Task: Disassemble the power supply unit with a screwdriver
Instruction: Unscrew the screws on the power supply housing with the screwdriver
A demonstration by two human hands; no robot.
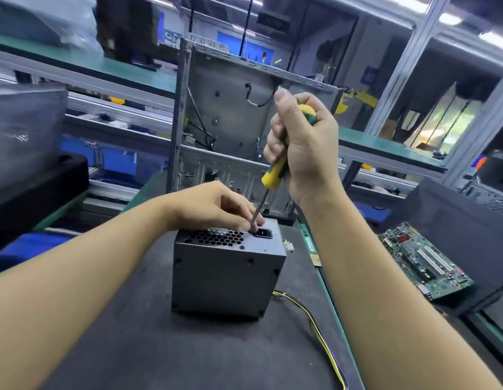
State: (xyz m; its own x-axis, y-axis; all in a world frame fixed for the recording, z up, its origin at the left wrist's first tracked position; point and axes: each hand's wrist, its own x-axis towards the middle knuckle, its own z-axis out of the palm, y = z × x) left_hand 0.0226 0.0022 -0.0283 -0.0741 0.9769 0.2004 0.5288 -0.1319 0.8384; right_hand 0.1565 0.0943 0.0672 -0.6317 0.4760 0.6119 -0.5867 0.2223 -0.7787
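Power supply unit point(227, 277): sheet-metal housing, smooth, matt dark-grey finish; top face perforated with a honeycomb grille. Screwdriver point(273, 174): glossy yellow-and-green plastic handle, bare metal shaft. Table point(132, 347): covered with a dark matt mat, faintly scuffed and dusty. Computer case point(230, 108): unpainted sheet metal, dull grey, lightly stained. Circuit board point(424, 263): green laminate with a slight sheen. Wires point(315, 316): smooth yellow and black plastic insulation.

Power supply unit point(226, 273) on mat point(149, 347); computer case point(233, 128) behind, circuit board point(424, 260) right
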